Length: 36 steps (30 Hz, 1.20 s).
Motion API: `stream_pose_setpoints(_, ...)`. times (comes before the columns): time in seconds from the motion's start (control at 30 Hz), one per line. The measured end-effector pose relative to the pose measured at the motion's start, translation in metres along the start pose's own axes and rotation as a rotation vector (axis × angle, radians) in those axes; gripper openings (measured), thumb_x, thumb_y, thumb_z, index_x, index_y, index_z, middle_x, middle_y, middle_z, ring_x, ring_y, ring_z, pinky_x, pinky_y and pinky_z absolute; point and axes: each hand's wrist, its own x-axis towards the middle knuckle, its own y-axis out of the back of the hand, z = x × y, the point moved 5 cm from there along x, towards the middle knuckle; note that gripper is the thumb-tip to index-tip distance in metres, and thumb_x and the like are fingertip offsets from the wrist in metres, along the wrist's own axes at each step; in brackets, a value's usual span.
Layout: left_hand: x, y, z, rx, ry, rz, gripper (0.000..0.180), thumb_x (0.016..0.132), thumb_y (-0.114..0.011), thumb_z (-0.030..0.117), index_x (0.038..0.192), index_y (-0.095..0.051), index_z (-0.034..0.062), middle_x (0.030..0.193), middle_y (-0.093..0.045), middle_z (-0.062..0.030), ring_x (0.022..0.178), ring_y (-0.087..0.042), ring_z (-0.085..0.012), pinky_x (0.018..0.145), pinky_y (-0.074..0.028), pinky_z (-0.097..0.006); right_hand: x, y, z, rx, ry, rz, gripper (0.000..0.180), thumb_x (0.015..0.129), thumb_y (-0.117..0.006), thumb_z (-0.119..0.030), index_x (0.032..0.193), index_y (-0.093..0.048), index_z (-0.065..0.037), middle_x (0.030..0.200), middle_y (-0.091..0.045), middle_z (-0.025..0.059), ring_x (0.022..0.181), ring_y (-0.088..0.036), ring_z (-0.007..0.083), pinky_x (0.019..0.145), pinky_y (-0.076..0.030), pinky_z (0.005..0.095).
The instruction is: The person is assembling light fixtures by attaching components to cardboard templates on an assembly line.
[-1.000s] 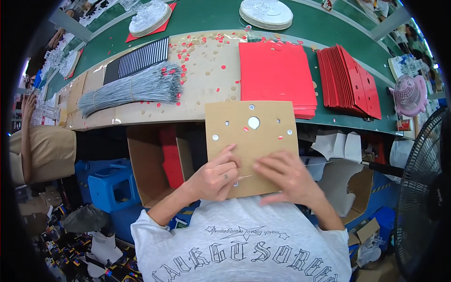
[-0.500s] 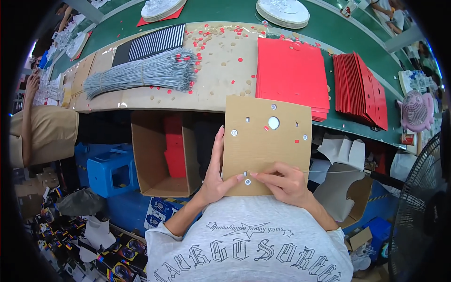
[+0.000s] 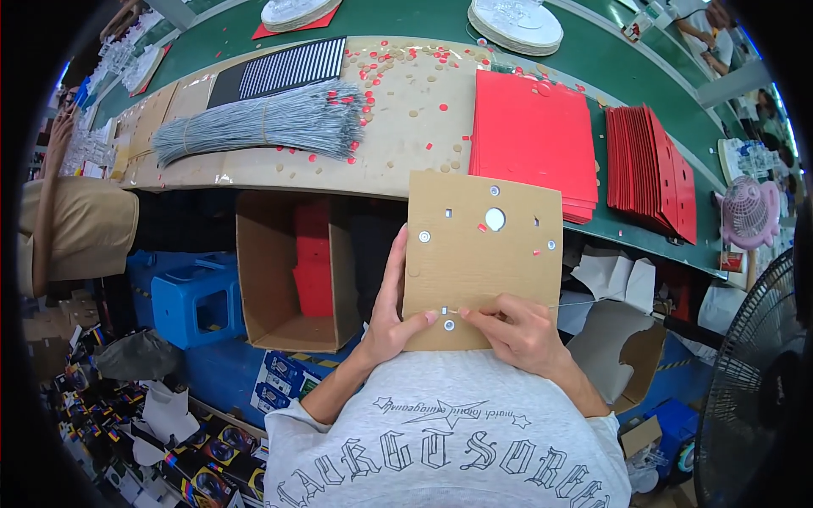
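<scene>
A brown cardboard panel, with a large round hole, small slots and round white-ringed holes, leans upright against my shirt. My left hand grips its left edge, thumb on the front beside a small slot near the bottom. My right hand has thumb and forefinger pinched close to that slot, on the right of it. A thin grey wire runs out to the right from behind this hand; its tip at the fingers is too small to make out. Small red scraps cling to the panel.
On the bench beyond lie a bundle of grey wires, a striped black sheet, a stack of red sheets and more red panels. A black fan stands at right. A blue stool and an open carton are below.
The whole view has shifted slightly. My right fingertips sit a touch farther from the slot; the left hand keeps its grip on the panel.
</scene>
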Motion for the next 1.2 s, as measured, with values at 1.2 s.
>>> stream_pose_setpoints(1.2,-0.006,0.005,-0.006,0.182,-0.017,-0.050,0.095,0.073,-0.059,0.005,0.158,-0.018,-0.0034,0.163,-0.016,-0.0244,0.155,-0.015,-0.0338,0.125,-0.013,-0.042,0.002,-0.007,0.012,-0.193,0.406,-0.101,0.046,0.067,-0.069,-0.006,0.112,-0.073,0.004,0.084,-0.057,0.0050,0.072,-0.059,0.0167,0.057,-0.051,0.0295)
